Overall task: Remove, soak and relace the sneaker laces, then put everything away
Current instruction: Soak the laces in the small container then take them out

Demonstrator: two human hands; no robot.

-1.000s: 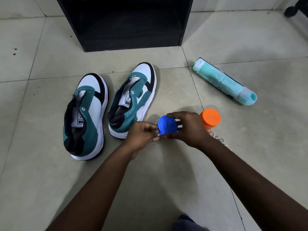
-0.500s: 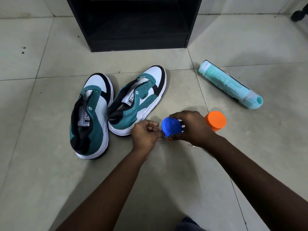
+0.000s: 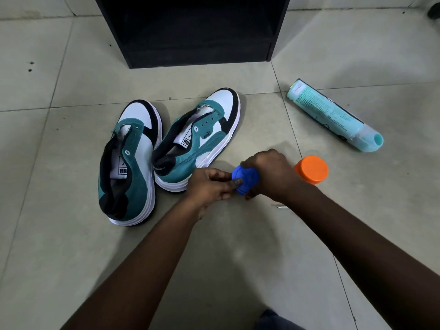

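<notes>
You held a blue lid with both hands low over the floor. Your right hand curled over its top from 3 o'clock, and your left hand pinched its edge from 9 o'clock, thumb on the face. Whatever sat under the lid was hidden. The two sneakers lay unlaced at 10 o'clock of your hands, side by side and touching, toes toward the black cabinet at 12. An orange lid stood just beside your right wrist at 3 o'clock, and a teal spray can lay on its side at 2. A white lace tip showed beneath your right forearm.
</notes>
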